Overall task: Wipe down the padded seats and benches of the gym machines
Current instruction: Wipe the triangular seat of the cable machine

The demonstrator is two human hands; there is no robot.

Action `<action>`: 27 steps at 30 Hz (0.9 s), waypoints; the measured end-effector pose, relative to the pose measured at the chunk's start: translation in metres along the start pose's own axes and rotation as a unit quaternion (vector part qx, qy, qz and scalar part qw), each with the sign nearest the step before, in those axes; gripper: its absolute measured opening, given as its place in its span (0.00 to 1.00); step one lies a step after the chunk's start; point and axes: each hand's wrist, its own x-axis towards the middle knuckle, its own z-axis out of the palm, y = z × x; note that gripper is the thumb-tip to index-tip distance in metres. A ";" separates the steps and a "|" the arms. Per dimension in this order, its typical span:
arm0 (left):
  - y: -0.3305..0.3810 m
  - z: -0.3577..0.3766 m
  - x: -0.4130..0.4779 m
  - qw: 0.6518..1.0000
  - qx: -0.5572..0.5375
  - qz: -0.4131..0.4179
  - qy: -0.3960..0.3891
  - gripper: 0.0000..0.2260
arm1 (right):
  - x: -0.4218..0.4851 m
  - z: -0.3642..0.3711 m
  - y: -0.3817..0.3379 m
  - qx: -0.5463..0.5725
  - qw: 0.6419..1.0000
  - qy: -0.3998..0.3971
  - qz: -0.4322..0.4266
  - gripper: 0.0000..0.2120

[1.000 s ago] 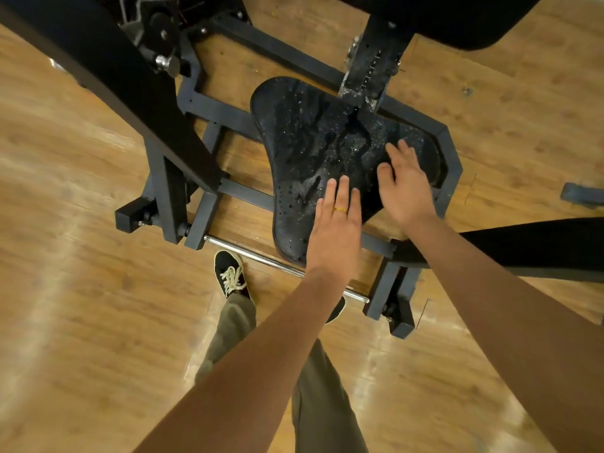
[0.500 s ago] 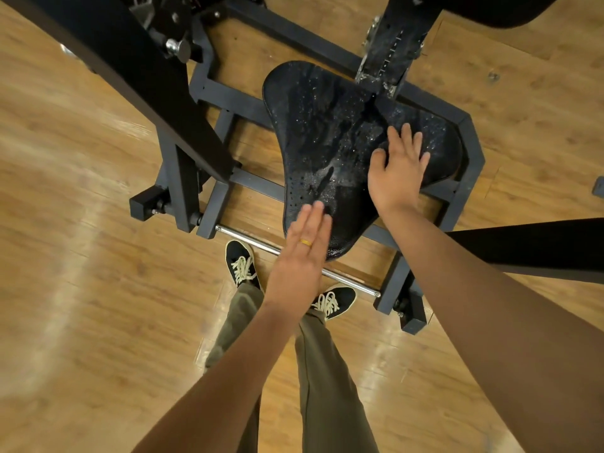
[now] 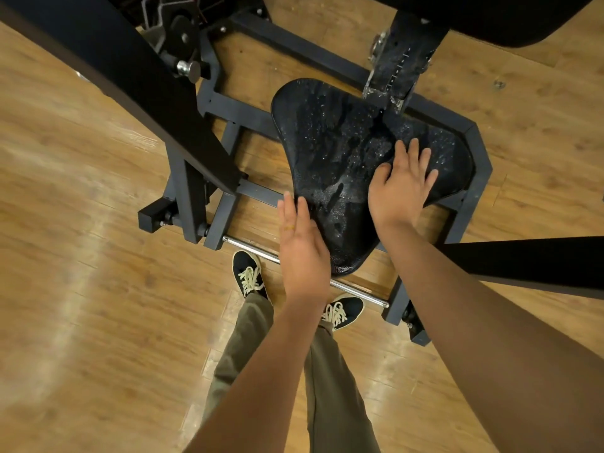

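Observation:
A black padded seat of a gym machine lies below me, wet with droplets and foamy streaks. My right hand lies flat on the seat's right half, fingers spread, palm down. My left hand is at the seat's narrow front left edge with straight fingers, a ring on one finger; its fingertips touch the rim. No cloth shows in either hand.
The machine's dark steel base frame rings the seat on a wooden floor. A slanted black beam crosses upper left, another bar at right. The seat post rises behind. A chrome rod lies by my shoes.
My left hand slid off the seat's middle toward its front left edge. My right hand stayed on the seat's right half, shifting slightly toward the middle. My view moved back a little.

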 end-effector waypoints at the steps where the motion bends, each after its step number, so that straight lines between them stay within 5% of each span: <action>1: 0.001 -0.002 0.015 0.999 -0.023 -0.030 -0.002 0.20 | -0.002 0.003 -0.002 -0.017 1.000 0.008 0.002 0.25; 10: -0.013 -0.005 0.002 0.997 -0.079 -0.007 -0.014 0.21 | -0.010 0.011 -0.007 -0.044 0.998 0.040 0.006 0.27; 18: -0.004 -0.003 0.096 0.993 -0.118 0.019 0.009 0.18 | -0.009 0.016 -0.008 -0.042 0.997 0.067 0.011 0.26; 27: -0.012 -0.013 0.048 0.994 -0.100 0.032 -0.012 0.15 | -0.009 0.013 -0.008 -0.039 0.997 0.062 0.004 0.25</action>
